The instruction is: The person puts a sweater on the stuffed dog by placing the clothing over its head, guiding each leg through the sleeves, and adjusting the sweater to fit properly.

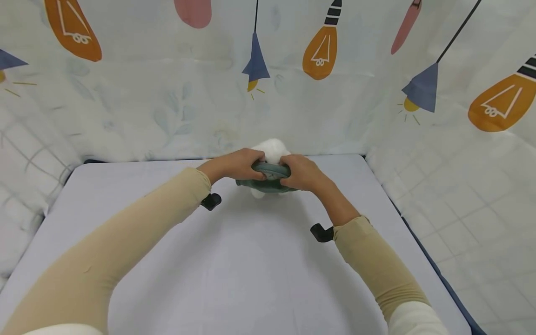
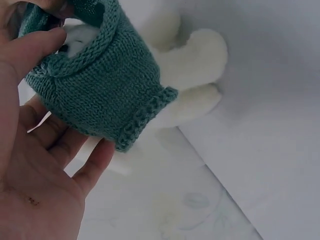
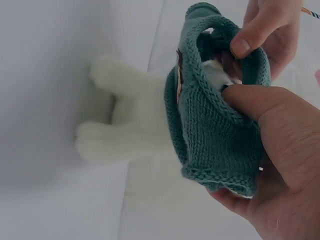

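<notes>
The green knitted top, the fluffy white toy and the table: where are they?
Green knitted top (image 2: 105, 82): left wrist view, on its middle.
Fluffy white toy (image 3: 144, 114): right wrist view, on its lower body.
Table (image 1: 259, 265): head view, on its bare surface.

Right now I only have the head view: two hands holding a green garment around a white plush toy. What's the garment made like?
Observer: The sweater is knitted; the left wrist view shows its stitches.
Operator: Anything inside the collar?
Observer: A dark spot on the plush toy, beside a thumb in the left wrist view.
Operator: Anything attached outside?
Observer: The right wrist view shows a thin pinkish strip on the sweater; I can't tell what it is.
</notes>
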`<state>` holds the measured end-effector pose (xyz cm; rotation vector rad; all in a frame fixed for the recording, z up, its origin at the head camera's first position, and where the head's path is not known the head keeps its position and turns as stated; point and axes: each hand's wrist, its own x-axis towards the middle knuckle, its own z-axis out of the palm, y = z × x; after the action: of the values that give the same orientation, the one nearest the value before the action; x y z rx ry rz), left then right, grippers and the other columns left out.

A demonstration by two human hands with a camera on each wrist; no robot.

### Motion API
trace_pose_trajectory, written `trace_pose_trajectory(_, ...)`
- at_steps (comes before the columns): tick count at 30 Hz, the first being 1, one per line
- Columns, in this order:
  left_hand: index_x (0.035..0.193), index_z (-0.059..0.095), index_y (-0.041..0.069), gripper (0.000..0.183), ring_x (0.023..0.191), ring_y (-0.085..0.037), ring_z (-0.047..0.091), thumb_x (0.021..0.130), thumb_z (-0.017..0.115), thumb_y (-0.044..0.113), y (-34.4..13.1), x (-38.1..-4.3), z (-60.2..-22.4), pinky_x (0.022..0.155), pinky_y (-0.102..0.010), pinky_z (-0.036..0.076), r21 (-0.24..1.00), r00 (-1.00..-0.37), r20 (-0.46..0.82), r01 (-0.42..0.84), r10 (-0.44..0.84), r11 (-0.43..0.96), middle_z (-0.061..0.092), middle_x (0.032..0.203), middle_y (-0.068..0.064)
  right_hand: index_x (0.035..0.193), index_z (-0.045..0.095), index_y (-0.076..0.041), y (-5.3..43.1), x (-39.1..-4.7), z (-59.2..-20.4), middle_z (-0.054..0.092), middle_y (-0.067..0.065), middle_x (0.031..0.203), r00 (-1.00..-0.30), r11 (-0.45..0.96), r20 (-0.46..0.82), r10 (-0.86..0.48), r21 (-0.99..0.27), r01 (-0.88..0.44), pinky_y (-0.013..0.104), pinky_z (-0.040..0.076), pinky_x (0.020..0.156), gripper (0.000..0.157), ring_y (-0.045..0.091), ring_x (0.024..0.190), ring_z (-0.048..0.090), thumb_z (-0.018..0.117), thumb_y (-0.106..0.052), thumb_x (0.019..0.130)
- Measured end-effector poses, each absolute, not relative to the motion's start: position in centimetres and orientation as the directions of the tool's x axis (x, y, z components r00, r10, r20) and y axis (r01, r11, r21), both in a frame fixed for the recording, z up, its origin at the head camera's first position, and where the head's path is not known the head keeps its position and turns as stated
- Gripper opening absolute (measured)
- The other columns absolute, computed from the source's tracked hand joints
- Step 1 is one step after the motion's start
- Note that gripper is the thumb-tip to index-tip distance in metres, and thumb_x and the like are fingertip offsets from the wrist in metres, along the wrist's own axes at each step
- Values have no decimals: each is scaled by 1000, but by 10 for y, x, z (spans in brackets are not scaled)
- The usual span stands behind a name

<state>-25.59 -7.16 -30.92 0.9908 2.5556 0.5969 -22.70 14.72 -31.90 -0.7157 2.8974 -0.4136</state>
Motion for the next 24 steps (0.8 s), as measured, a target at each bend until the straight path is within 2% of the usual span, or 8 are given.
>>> trace_pose_trajectory(4, 105, 56, 9, 30, 86, -19, 52, 89, 69, 30, -68, -254, -312, 74, -32, 42, 457, -727, -102, 572, 679, 681, 60, 99, -5, 106, 61, -10, 149, -226, -324, 63, 5, 101, -899, 871, 5, -438, -244, -426, 38, 49, 76, 29, 21, 88, 56, 73, -23, 82)
trace_pose_trajectory(9, 100, 58, 9, 31, 89, -22, 48, 85, 73, 31, -66, -251, -312, 77, -35, 42, 372, -762, 17, 606, 648, 703, 52, 101, -7, 112, 57, -7, 149, -228, -329, 56, 8, 110, -903, 879, 113, -416, -206, -430, 40, 50, 83, 42, 24, 96, 53, 77, -24, 80)
trace_pose_trajectory(11, 98, 59, 9, 30, 95, -24, 46, 84, 75, 31, -66, -251, -313, 81, -37, 43, 356, -769, 60, 612, 636, 706, 48, 108, -8, 114, 52, -6, 149, -230, -331, 52, 10, 114, -906, 878, 137, -400, -226, -422, 41, 49, 84, 47, 25, 99, 51, 78, -24, 79)
trace_pose_trajectory(14, 95, 61, 9, 29, 111, -27, 46, 82, 77, 30, -66, -252, -313, 90, -42, 45, 352, -776, 113, 616, 621, 705, 45, 126, -11, 122, 43, -7, 149, -232, -333, 49, 12, 123, -915, 871, 163, -370, -281, -403, 43, 49, 85, 60, 27, 102, 52, 80, -21, 78)
trace_pose_trajectory(18, 94, 62, 9, 28, 132, -34, 38, 81, 78, 28, -67, -255, -313, 100, -51, 43, 366, -784, 132, 607, 607, 705, 31, 149, -14, 144, 28, -11, 148, -235, -335, 38, 11, 146, -916, 859, 190, -354, -322, -399, 49, 49, 91, 87, 32, 117, 52, 81, -18, 76)
trace_pose_trajectory(21, 95, 60, 9, 27, 137, -36, 35, 82, 77, 27, -67, -257, -314, 104, -51, 41, 390, -792, 116, 591, 599, 706, 23, 155, -15, 153, 17, -16, 146, -239, -336, 24, 7, 158, -910, 853, 185, -371, -318, -413, 52, 47, 96, 100, 35, 128, 47, 81, -18, 77)
trace_pose_trajectory(24, 97, 60, 9, 27, 135, -34, 38, 83, 76, 25, -67, -258, -315, 105, -47, 42, 418, -797, 97, 576, 596, 702, 21, 157, -13, 155, 14, -20, 145, -241, -337, 20, 4, 160, -904, 845, 162, -397, -320, -428, 53, 47, 97, 101, 35, 131, 45, 80, -17, 78)
